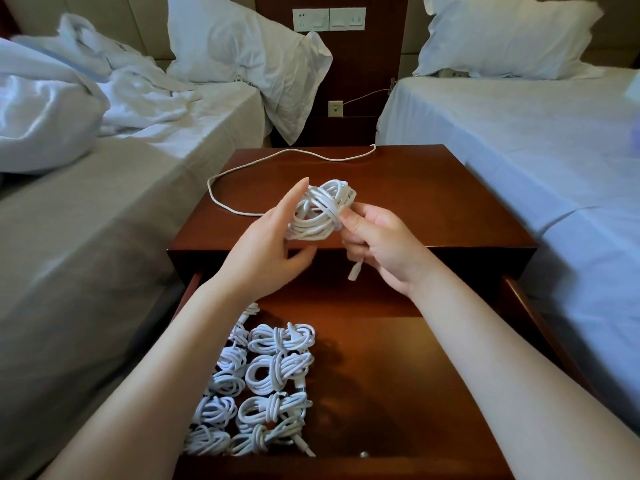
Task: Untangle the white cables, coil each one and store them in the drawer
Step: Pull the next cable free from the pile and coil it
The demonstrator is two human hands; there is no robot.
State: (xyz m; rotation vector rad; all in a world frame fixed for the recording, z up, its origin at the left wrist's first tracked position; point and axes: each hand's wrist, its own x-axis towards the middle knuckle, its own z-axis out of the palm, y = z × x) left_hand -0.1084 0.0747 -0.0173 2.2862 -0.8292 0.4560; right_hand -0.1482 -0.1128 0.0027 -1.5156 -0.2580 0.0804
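The coil (322,209) is held above the front edge of the nightstand top (433,202), just beyond the open drawer (381,375). My left hand (273,237), at the coil's 8 o'clock, lies straight-fingered against the loops, steadying them so they keep their round form. My right hand (377,244), at 4 o'clock, pinches the cross-wrap between thumb and forefinger, apparently to lock the last turn, and the connector end (355,271) hangs below its curled fingers. Stored coils (263,386) sit packed in rows at the drawer's 7 to 9 o'clock, leaving bare floor rightward for this one. A loose cable (277,157) lies on the top at 11 o'clock, not yet coiled.
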